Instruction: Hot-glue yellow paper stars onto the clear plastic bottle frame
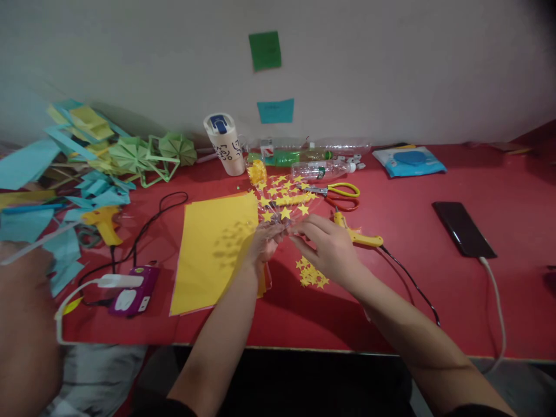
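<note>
A clear plastic piece dotted with yellow stars [285, 213] is held up over the middle of the desk [456, 301], midway between its front and back edges. The person's left hand [264, 242] has its fingers closed on the lower end of the piece. The right hand [328, 242] is half curled, its fingertips at that same end; whether they pinch it cannot be told. Loose yellow stars [313, 273] lie in a heap just beside the right wrist, toward the front edge. Yellow paper sheets [208, 249] lie left of the hands. Behind the right hand are scissors [325, 191] with red and yellow handles, and a yellow glue gun [365, 238] lies beside it. Plastic bottles [321, 169] and a white tumbler [228, 150] line the back edge. A phone [463, 229] rests near the right end; folded paper shapes [130, 153] crowd the back left corner. Another person's arm [24, 336] shows at the left end.
</note>
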`<state>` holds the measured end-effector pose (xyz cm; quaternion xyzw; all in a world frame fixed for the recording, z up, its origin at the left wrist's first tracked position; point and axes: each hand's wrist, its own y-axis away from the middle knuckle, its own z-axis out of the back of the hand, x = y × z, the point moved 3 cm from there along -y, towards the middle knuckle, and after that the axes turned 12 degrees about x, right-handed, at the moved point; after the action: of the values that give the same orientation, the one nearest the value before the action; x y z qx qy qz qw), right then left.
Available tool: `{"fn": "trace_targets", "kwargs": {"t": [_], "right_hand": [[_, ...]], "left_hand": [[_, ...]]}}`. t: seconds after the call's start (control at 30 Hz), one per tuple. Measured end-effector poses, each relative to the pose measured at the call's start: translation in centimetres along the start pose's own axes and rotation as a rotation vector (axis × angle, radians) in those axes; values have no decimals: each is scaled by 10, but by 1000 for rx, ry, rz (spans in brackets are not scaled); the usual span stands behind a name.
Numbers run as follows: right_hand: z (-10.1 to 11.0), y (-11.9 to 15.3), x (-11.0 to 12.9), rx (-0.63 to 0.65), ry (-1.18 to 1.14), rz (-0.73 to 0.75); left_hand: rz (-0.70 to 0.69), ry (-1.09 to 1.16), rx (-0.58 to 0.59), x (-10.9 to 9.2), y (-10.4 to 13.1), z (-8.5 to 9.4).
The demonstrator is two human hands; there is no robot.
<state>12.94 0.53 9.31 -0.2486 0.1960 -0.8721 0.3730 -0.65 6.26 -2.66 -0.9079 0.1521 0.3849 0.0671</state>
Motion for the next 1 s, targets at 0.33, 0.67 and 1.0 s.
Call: {"fn": "trace_targets", "kwargs": {"t": [0.33,0.67,1.0], "right_hand": [[-8,3,-1,97,-10,10],[0,0,3,-5,80,16],[24,1,-1,-50,-29,28]], "left_hand": [[-3,-19,-39,-2,1,3],[9,-14,-13,-4,3,-6],[-17,-19,11,-4,3,2]]}}
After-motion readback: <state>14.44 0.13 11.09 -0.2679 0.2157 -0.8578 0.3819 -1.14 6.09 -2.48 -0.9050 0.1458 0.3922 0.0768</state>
